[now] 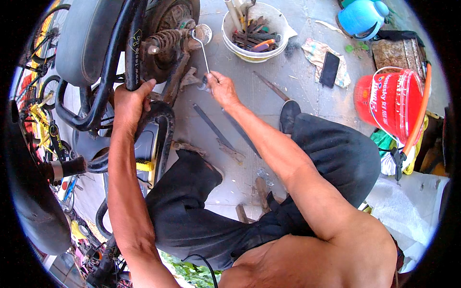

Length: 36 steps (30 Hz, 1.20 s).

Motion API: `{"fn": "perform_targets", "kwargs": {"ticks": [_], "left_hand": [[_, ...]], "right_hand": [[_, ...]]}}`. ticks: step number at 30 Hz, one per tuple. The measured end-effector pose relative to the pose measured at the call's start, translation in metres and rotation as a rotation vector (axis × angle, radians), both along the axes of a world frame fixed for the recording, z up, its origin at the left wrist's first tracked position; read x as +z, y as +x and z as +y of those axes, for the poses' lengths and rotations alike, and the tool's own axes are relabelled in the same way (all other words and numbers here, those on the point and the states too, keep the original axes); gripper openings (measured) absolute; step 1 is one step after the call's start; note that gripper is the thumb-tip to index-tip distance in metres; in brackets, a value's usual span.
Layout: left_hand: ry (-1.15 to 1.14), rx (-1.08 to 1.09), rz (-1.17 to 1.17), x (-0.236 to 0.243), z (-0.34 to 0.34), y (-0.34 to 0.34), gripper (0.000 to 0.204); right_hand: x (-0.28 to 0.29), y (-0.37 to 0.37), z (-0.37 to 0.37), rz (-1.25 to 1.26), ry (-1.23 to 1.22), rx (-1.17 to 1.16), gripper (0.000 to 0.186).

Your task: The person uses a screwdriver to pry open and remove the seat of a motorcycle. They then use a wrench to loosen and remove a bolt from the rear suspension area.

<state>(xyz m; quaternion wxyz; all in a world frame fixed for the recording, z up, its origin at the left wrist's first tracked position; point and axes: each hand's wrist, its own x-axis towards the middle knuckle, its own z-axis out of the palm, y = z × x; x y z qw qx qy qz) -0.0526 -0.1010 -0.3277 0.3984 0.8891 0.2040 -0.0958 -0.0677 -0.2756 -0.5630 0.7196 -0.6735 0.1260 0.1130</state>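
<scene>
Looks mid-job: rear wheel (191, 17) and coil shock absorber (163, 42) are mounted on scooter (82, 45), left side of floor (269, 98). Right hand (223, 90): fingers clamped on wrench (204, 54), tip at round fitting (205, 34), seating unclear. Left hand (128, 103): fingers wrapped round black frame rail (132, 72). Fitting's not off; loosening or tightening, can't tell.

Bright, soft light — edges bowed, corners black.

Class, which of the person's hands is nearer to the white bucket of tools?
Right. The right hand, gripping a metal wrench, is left of and below the white bucket in view; the left hand, on the black bar, is farther left.
</scene>
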Motion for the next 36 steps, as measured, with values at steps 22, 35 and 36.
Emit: {"fn": "perform_targets", "kwargs": {"ticks": [22, 35, 36], "left_hand": [[0.020, 0.054, 0.023, 0.001, -0.002, -0.001, 0.029], [-0.001, 0.046, 0.016, 0.002, -0.004, -0.001, 0.029], [-0.007, 0.049, 0.013, 0.000, -0.002, -0.001, 0.029]], "right_hand": [[0.009, 0.006, 0.040, 0.173, 0.274, -0.036, 0.031], [0.033, 0.001, 0.068, 0.226, 0.440, -0.097, 0.029], [0.039, 0.001, 0.068, 0.239, 0.443, -0.098, 0.030]]}}
